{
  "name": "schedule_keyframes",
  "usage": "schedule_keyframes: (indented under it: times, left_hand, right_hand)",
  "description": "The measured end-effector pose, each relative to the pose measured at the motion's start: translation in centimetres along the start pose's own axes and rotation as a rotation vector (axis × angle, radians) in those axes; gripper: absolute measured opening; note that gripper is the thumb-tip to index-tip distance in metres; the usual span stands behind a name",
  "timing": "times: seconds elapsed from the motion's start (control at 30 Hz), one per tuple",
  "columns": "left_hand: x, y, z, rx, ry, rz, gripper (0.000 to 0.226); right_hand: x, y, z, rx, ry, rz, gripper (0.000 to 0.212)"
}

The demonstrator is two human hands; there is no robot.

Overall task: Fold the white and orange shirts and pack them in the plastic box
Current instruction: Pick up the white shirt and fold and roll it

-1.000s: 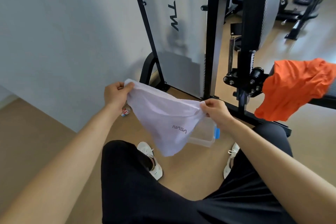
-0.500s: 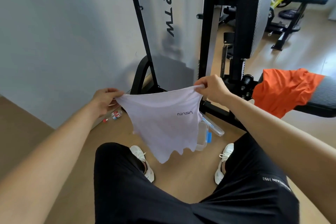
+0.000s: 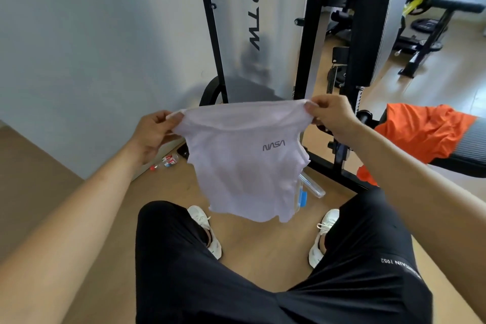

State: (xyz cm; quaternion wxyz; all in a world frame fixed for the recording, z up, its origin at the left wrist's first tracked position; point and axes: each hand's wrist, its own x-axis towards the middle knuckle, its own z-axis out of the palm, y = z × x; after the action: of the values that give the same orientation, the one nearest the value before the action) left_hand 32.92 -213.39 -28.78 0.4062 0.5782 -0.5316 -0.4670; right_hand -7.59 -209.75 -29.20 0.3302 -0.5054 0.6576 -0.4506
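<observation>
Over the seated person's lap, the left hand [image 3: 155, 133] and right hand [image 3: 332, 116] had levelled and stretched the white shirt [image 3: 247, 160], pinching its top corners, likely readying a fold; beyond lay the plastic box [image 3: 311, 187] and orange shirt [image 3: 420, 134].

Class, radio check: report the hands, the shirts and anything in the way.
Left hand and right hand pinch white shirt, hanging. Orange shirt unfolded on bench. Box on floor, partly hidden behind white shirt.

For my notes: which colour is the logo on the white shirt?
Dark grey, on the white shirt; the head view shows it.
</observation>
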Motion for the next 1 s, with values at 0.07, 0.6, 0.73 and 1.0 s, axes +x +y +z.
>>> schedule_keyframes:
  times: [0.07,0.6,0.73,1.0]
  left_hand:
    - [-0.3,-0.5,1.3,0.09,0.011,-0.04,0.015]
    - [-2.9,4.7,9.5,-0.068,0.126,-0.077,0.023]
    - [-4.4,5.2,11.8,-0.077,0.059,-0.051,0.019]
    - [-6.4,4.5,14.9,-0.091,-0.047,-0.023,0.022]
  right_hand:
    - [-0.4,0.7,0.7,-0.102,-0.013,0.033,0.007]
    - [-1.9,-3.7,4.5,0.294,0.1,0.104,0.016]
    - [-3.5,-4.7,5.9,0.333,0.006,0.021,0.016]
    - [-6.7,-3.2,8.2,0.151,-0.092,-0.187,0.019]
